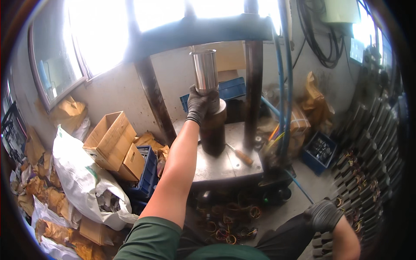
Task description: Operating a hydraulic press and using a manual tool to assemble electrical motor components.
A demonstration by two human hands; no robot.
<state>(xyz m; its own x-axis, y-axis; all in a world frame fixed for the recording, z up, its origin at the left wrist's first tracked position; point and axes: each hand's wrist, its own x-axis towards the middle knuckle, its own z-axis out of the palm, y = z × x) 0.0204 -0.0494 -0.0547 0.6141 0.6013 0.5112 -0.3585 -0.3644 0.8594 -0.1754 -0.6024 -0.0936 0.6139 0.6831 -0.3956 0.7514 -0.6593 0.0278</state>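
My left hand (199, 104), in a dark grey glove, reaches forward and is closed around the lower part of a shiny metal cylinder (205, 69) with an open, rimmed top. The cylinder stands upright over a thick dark metal post (213, 134) on the press's steel plate (225, 167). Whether it rests on the post is hidden by my fingers. At the lower right, my gloved right hand (324, 215) is closed at the end of a thin blue lever (300, 186). A screwdriver with a wooden handle (243, 157) lies on the plate beside the post.
Press columns (156, 95) flank the post under a dark crossbeam (203, 34). Blue hoses (286, 78) hang at right. Left are cardboard boxes (110, 138), a blue crate (149, 169) and a white sack (80, 173). Stacked metal parts (368, 160) and a blue bin (320, 151) stand right.
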